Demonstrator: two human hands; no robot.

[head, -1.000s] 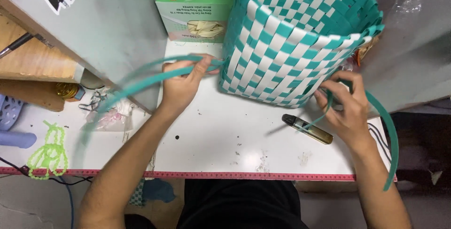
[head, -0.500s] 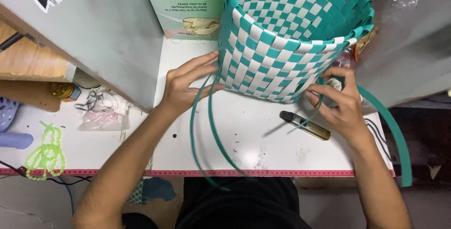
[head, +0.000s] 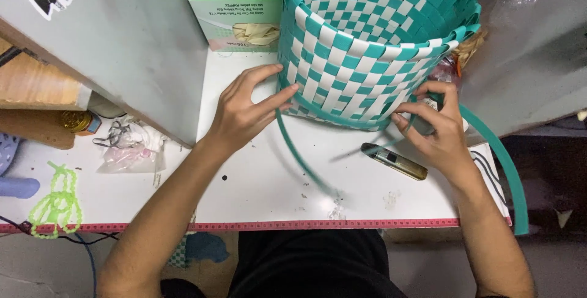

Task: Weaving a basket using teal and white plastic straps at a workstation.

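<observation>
White table: your left hand, fingers spread, presses the woven basket; your right hand pinches a teal strap beside it

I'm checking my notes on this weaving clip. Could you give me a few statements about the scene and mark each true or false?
1. The woven basket is teal and white. True.
2. The left hand rests flat on the table, away from the basket. False: its fingers touch the basket's lower edge.
3. The right hand pinches a teal strip. True.
4. The lighter lies inside the basket. False: it lies on the table.
</observation>
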